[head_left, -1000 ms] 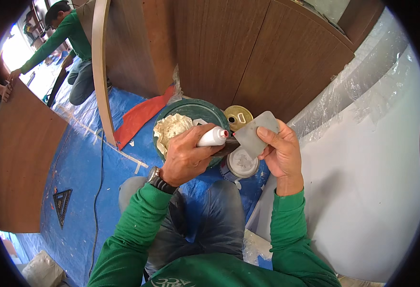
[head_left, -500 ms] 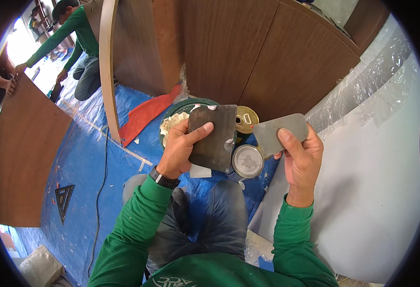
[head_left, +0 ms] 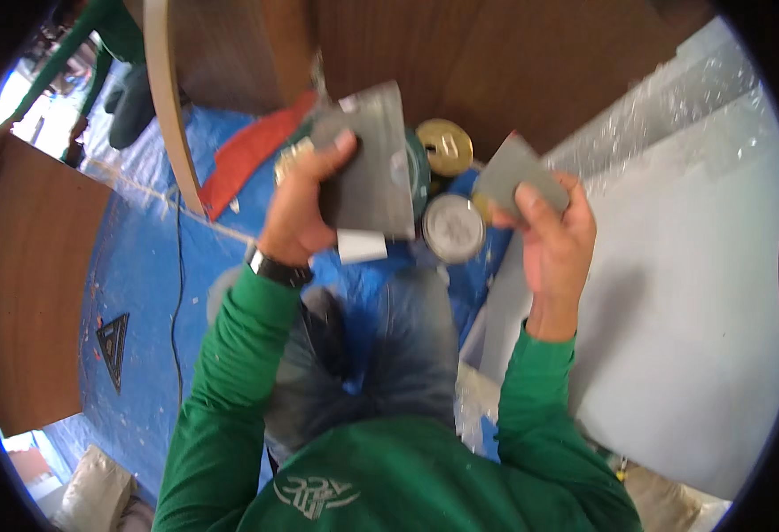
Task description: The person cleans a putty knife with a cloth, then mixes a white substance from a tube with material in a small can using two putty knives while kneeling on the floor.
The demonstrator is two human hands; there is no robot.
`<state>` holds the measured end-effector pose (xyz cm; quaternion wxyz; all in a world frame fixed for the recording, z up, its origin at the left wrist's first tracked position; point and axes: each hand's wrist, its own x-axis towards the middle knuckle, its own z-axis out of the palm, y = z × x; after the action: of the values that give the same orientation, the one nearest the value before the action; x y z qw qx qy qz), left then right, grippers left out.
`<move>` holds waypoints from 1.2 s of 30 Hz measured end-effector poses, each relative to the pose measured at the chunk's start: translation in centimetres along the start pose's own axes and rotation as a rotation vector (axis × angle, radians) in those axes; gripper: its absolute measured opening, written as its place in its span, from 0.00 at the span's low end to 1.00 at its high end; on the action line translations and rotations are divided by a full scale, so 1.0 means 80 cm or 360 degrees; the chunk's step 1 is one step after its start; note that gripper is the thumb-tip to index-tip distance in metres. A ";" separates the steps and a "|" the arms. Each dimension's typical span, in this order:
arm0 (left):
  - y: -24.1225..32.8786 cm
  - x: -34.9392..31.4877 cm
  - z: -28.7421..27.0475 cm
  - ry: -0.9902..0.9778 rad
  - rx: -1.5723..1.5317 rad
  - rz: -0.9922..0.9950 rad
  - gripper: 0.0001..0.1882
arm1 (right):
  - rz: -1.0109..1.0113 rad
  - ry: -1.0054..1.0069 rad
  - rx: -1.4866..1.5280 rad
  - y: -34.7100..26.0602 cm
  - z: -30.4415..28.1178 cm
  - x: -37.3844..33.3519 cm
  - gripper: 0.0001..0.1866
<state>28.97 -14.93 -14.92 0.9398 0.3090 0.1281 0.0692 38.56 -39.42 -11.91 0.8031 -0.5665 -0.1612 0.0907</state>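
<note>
My left hand [head_left: 296,208] grips a large, dark grey flat putty spreader [head_left: 376,177], thumb across its face; a pale smear shows near its right edge. In my right hand [head_left: 559,239] is a smaller grey putty spreader [head_left: 518,173], pinched between thumb and fingers and tilted. The two spreaders are apart. Behind the larger one, a green tub [head_left: 418,173] of cream-coloured paste [head_left: 292,160] is mostly hidden. To its right stand a can with a gold top [head_left: 445,146] and, nearer me, a round can with a whitish lid [head_left: 454,228]. A small white piece [head_left: 363,247] lies below the large spreader.
Brown wood-grain panels [head_left: 469,62] rise ahead. A red sheet [head_left: 252,160], black cord [head_left: 178,301] and black triangular square [head_left: 113,350] lie on blue floor covering. At left, a person in green [head_left: 123,35] kneels beyond a curved brown panel [head_left: 35,284]. A white board [head_left: 691,310] borders my right.
The view has shifted, so the scene sits higher in the picture. Both hands keep their spreaders; the left one is lifted and turned slightly, the right one tilts more steeply.
</note>
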 end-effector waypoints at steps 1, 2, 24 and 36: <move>0.001 0.002 -0.010 -0.0035 -0.0043 -0.0020 0.20 | 0.0076 0.0032 0.0032 0.008 -0.009 -0.007 0.22; 0.005 0.009 -0.022 -0.0087 -0.0081 -0.0024 0.20 | 0.0128 0.0060 0.0069 0.015 -0.020 -0.008 0.23; 0.035 0.038 -0.107 0.0032 0.0339 -0.0133 0.24 | 0.1209 0.0902 0.0552 0.303 -0.240 -0.102 0.12; 0.010 -0.007 -0.095 0.0283 0.0586 -0.0076 0.30 | 0.0991 0.0617 -0.0949 0.552 -0.272 -0.177 0.23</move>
<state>26.20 -10.12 -20.19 0.8538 0.4653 0.2283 0.0491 34.89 -48.11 -62.24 0.5553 -0.8002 0.1503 0.1694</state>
